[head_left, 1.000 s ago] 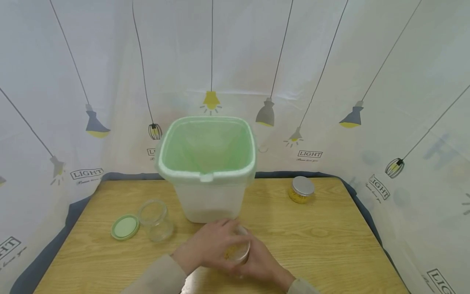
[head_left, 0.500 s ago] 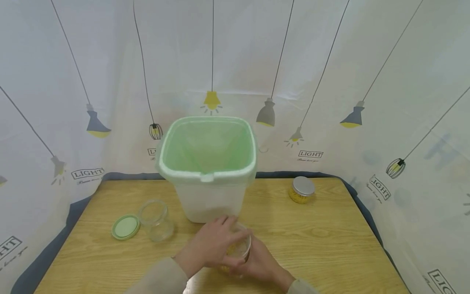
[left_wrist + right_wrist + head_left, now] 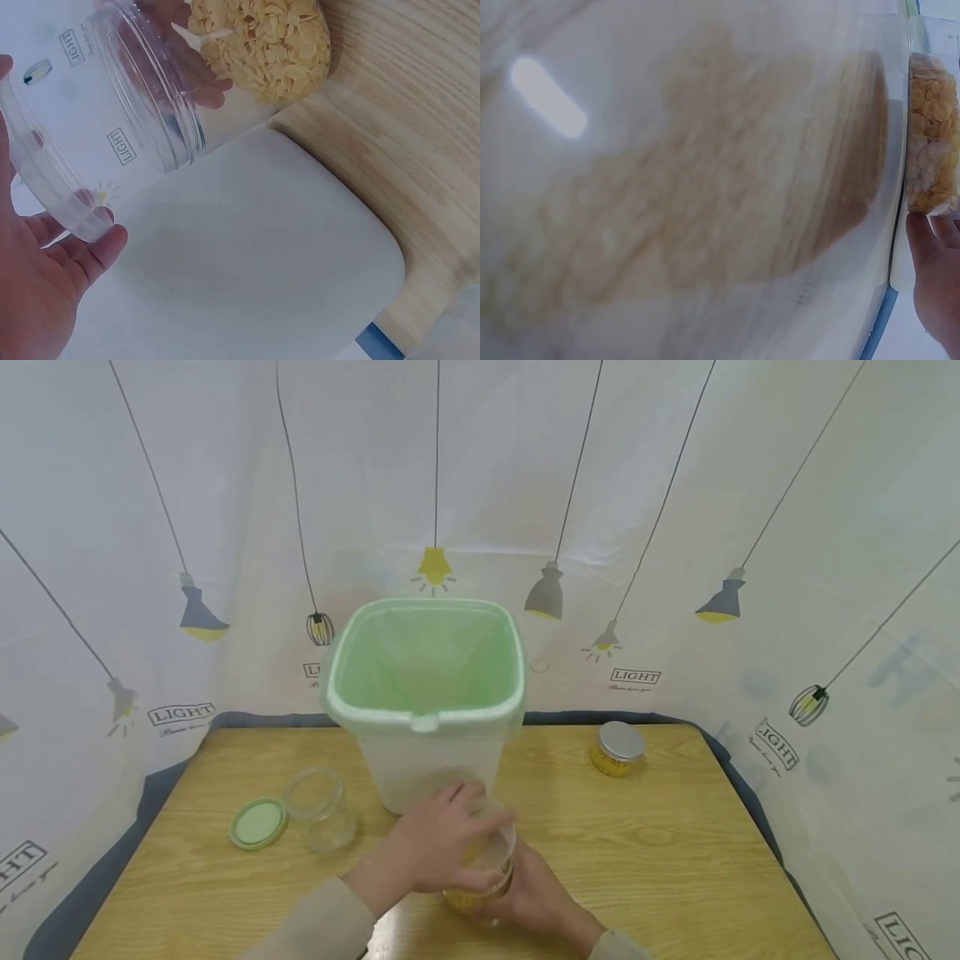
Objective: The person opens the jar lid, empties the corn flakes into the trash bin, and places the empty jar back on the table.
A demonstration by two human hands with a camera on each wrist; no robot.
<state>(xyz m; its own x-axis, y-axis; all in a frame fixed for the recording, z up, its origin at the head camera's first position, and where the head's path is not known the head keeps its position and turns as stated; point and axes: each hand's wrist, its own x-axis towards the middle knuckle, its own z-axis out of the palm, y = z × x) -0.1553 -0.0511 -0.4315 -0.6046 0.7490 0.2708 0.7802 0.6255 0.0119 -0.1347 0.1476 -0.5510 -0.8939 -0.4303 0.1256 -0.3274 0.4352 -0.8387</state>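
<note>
Head view: at lower centre of the frame, a clear jar [image 3: 480, 877] partly filled with yellow flakes is gripped by two hands. The left hand [image 3: 431, 847] curls its fingers over the jar's mouth, pinching a clear lid [image 3: 45, 176]; the right hand [image 3: 536, 897] cups the jar from below. Behind it stands one white bin [image 3: 425, 706] with a green liner. On the wooden table [image 3: 675, 852] sit two more jars: an empty one [image 3: 318, 807] at left beside one green lid [image 3: 257, 823], and a silver-capped one [image 3: 617, 748] at right.
</note>
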